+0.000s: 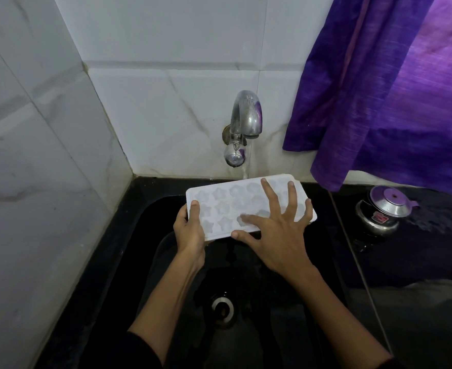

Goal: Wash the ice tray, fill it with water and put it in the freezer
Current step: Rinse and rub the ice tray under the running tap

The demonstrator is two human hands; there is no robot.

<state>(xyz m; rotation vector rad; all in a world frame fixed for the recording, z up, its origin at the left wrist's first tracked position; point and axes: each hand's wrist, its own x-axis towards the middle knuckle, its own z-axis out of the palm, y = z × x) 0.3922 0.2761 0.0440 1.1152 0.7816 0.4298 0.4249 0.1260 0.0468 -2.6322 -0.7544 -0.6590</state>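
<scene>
I see left hand (190, 230) gripping ice tray (227, 206) end; right hand (275, 230) fingers splayed flat on top, tap (246, 121) stream beyond fingertips

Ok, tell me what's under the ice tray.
Below the ice tray lies the black sink, its drain nearer the camera. The tray and both hands, left hand and right hand, cover the basin directly underneath.

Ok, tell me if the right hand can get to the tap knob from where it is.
Probably yes. The right hand lies spread on the ice tray, holding nothing, and the tap knob sits just beyond the tray with nothing between.
</scene>
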